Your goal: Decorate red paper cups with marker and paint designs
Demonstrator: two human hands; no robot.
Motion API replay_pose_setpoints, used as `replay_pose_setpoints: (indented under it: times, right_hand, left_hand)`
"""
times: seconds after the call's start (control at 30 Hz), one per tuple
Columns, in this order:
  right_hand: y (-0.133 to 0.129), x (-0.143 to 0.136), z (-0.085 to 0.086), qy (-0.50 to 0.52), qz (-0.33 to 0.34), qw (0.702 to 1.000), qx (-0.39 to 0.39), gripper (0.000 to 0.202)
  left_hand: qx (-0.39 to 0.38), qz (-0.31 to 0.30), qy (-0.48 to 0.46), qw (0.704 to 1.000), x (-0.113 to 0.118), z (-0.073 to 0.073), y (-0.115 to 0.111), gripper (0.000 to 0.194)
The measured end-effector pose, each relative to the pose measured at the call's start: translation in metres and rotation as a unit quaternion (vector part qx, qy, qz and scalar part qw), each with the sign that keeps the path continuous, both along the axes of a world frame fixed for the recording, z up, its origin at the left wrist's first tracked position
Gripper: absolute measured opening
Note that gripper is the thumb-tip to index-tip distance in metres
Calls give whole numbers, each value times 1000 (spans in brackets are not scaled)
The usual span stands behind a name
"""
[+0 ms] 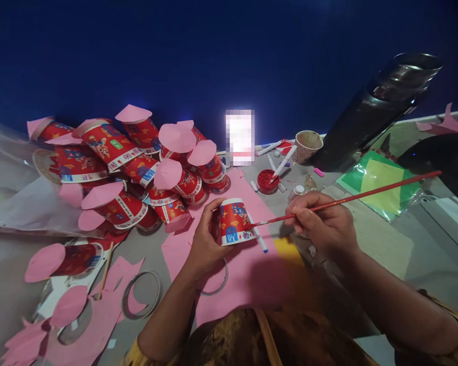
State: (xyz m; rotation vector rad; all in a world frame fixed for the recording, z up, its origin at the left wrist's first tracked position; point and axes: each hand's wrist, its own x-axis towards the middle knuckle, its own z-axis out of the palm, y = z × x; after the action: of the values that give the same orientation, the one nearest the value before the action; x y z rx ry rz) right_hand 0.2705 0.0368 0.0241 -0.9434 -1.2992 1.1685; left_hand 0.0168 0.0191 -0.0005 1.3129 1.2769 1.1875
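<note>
My left hand is closed round a red printed paper cup with blue and gold figures, held over pink paper. Between the fingers of my right hand is a long red paintbrush. Its tip touches or nearly touches the cup's right side. A marker with a blue end lies on the pink paper just behind the cup. Beyond my hands stands a small pot of red paint, with a white pen leaning in it.
Several red cups with pink paper cones are heaped at the left. Tape rings and pink scraps lie in front of them. A glowing screen, a patterned cup, a dark cylinder and green packaged paper stand or lie farther back.
</note>
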Motion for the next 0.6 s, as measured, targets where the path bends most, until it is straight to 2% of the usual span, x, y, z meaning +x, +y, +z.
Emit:
replay_pose_setpoints:
  times: [0.13,0.27,0.3,0.4,0.47,0.6]
  right_hand:
    - [-1,-1,-5,44,-21,999,17,30]
    - [-2,0,-3,-32,-6,999,41,32]
    - [-1,0,-3,-68,11,997,46,41]
    - [1,-2,-5,-169,78,980,69,89]
    - [3,-4,-9,-218,105,967,84,111]
    - [7,-5,-18,-253,124,953,107,119]
  left_hand:
    - [-16,12,-44,999,3,-2,-2,102]
    - [-59,13,-75,995,8,-3,-7,112]
    - [-67,8,-83,994,9,-2,-8,114]
    - [-82,-7,-126,989,13,-2,-13,117]
    - [-83,-19,-148,985,17,-3,-17,118]
    - [-94,-47,-151,983,24,-4,-22,116]
